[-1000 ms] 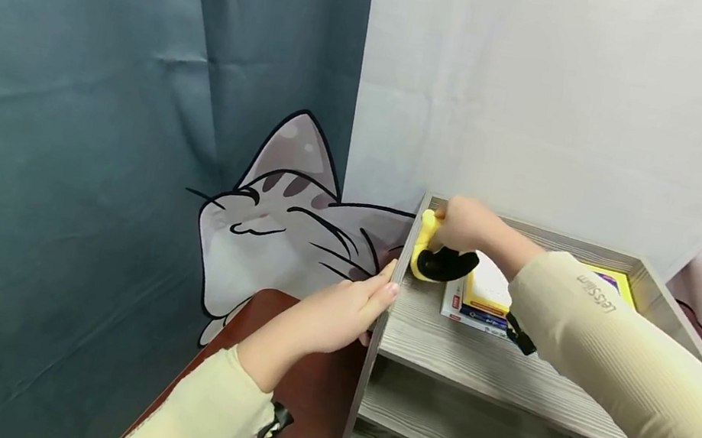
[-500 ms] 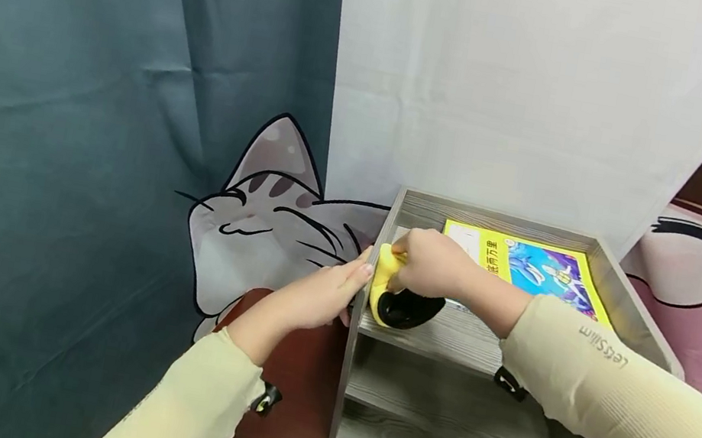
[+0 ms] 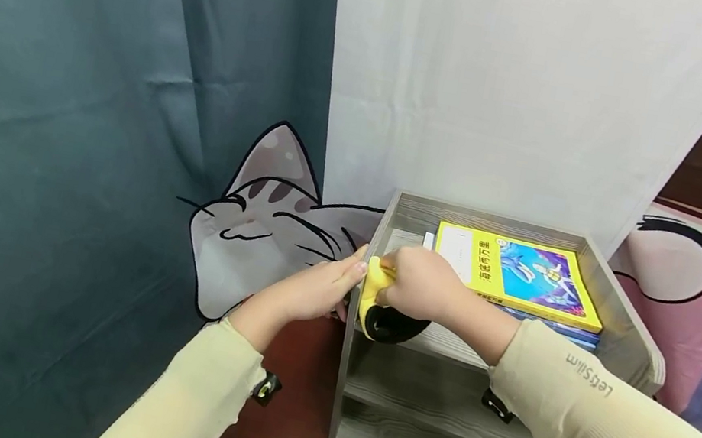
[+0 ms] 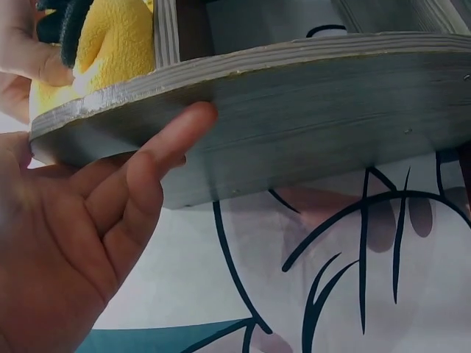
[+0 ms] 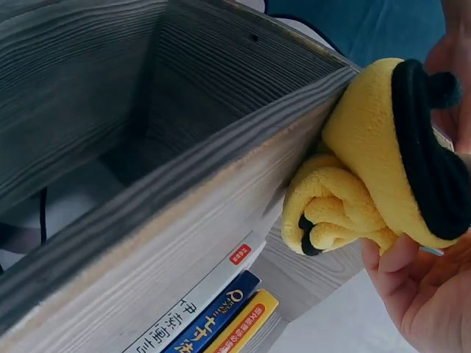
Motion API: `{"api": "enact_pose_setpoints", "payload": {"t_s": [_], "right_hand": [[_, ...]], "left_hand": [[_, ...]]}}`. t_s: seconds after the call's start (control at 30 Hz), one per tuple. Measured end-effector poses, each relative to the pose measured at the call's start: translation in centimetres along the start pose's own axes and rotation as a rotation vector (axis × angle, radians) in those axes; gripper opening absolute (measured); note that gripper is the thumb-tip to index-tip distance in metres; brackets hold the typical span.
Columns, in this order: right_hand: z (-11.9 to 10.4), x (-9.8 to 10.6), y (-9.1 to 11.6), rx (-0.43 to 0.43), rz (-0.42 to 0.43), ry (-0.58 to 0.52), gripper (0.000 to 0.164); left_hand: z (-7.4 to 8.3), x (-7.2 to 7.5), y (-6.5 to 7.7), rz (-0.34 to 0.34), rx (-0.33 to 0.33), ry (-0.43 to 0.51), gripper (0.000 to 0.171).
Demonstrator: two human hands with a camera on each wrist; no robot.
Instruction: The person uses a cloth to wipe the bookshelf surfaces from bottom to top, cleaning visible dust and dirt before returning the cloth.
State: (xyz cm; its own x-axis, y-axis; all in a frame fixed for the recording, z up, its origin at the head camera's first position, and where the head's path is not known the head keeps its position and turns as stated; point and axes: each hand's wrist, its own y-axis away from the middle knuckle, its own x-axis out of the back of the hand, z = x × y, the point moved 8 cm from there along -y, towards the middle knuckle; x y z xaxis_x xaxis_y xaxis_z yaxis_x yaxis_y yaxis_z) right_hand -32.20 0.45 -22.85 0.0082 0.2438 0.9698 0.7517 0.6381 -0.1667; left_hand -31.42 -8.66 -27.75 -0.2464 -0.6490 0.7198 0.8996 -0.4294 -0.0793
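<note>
- A teal curtain (image 3: 40, 159) fills the left side of the head view, meeting a white curtain (image 3: 520, 84) behind the furniture.
- A grey wood-grain shelf unit (image 3: 456, 423) stands on a dark red floor (image 3: 277, 408).
- A drawn grey cat (image 3: 271, 237) shows just left of the unit.
- A stack of books (image 3: 523, 275) lies flat on the unit's top board, yellow cover uppermost, blue and white spines beneath.
- The left hand (image 3: 311, 290) grasps nothing; its fingers rest against the outer face of the left side panel.
- The right hand (image 3: 424, 284) grips a fleecy yellow cloth with black trim.
- That bunched cloth (image 5: 368, 162) sits against the panel's inner face, near its front end.
- Small black wrist pieces (image 3: 267, 389) show beside both cream sleeves (image 3: 599, 400).
</note>
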Motion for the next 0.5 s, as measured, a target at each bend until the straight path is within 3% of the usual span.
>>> {"api": "enact_pose_setpoints", "payload": {"t_s": [0.27,0.5], "right_hand": [[0.3,-0.2,-0.1,-0.023,0.040,0.018,0.018],[-0.8,0.0,0.2,0.043,0.067,0.043,0.025]], "left_hand": [[-0.3,0.2,-0.5,-0.005,-0.001,0.003,0.050],[-0.5,0.7,-0.5,0.012,0.039,0.025,0.051]]}}
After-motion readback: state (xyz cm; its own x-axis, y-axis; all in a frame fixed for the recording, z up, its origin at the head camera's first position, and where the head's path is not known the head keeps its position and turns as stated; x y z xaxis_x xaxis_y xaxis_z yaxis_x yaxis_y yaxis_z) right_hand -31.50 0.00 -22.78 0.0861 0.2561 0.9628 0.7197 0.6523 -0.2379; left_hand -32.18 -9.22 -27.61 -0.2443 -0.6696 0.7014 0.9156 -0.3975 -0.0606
